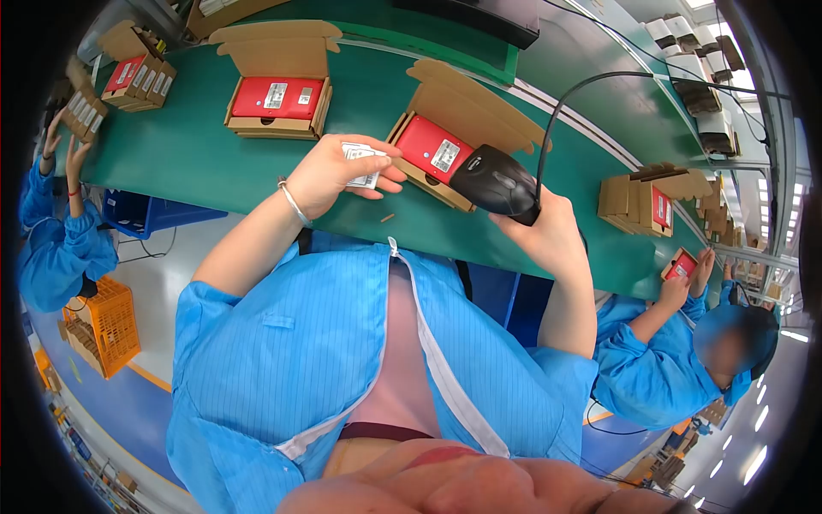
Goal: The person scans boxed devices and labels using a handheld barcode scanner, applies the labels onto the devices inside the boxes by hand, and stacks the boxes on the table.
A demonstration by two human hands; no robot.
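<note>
My right hand [552, 236] is wrapped round a black barcode scanner [497, 182], its cable running up from the grip. The scanner's head sits over the right end of a red box-shaped item [425, 147] with a white label, which lies in an open cardboard box [462, 103]. Between the fingers of my left hand [330, 176] is a small stack of white printed labels [364, 163]. That hand is just left of the open box, above the table edge.
Another open carton [278, 127] with a red labelled item stands left on the green table [193, 154]. More cartons [638, 206] stand at right, and stacked ones [141, 86] at far left. Co-workers in blue [676, 368] handle items on both sides. A blue bin [145, 214] sits below the table.
</note>
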